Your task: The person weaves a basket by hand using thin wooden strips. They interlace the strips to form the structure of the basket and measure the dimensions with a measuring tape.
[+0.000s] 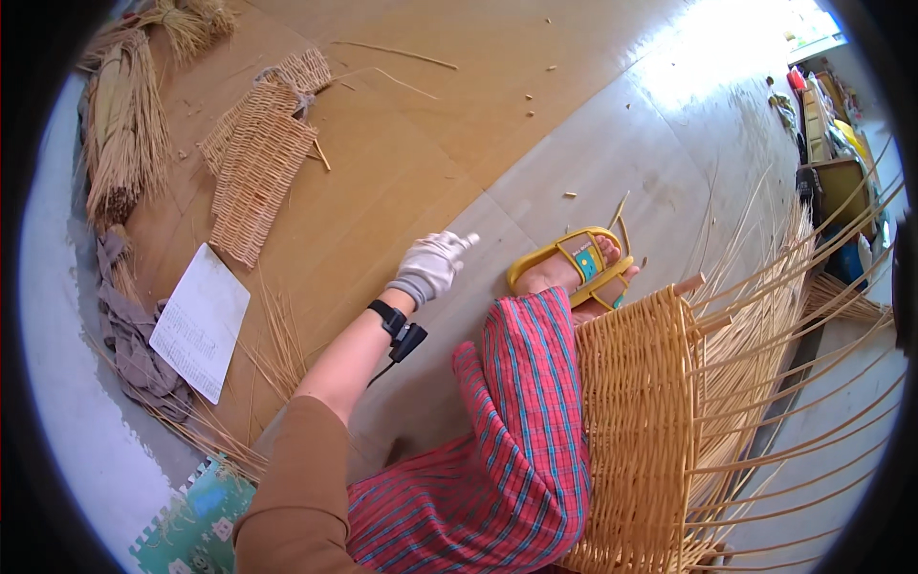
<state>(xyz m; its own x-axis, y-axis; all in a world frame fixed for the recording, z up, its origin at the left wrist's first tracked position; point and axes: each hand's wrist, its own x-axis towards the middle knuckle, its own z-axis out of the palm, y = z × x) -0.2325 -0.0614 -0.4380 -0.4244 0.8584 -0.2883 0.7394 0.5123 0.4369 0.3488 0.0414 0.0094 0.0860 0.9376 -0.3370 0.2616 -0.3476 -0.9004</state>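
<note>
My left hand (432,266), in a white glove with a grey cuff, is held out over the floor left of my feet. One finger points away and nothing shows in the hand; the other fingers are partly bent. A black strap with a small device circles that wrist. My right hand is out of sight. Against my legs, at the right, stands a partly woven wicker basket (636,421). Long loose wicker rods (794,411) fan out from its right edge, and two wooden stick ends (703,284) jut from its top corner.
Woven wicker panels (256,163), a white sheet (201,323) and a grey cloth (134,335) lie at left. Bundles of rods (124,134) lean at the far left. Yellow sandals (564,263) are on my feet. Shelved goods (837,143) stand at far right.
</note>
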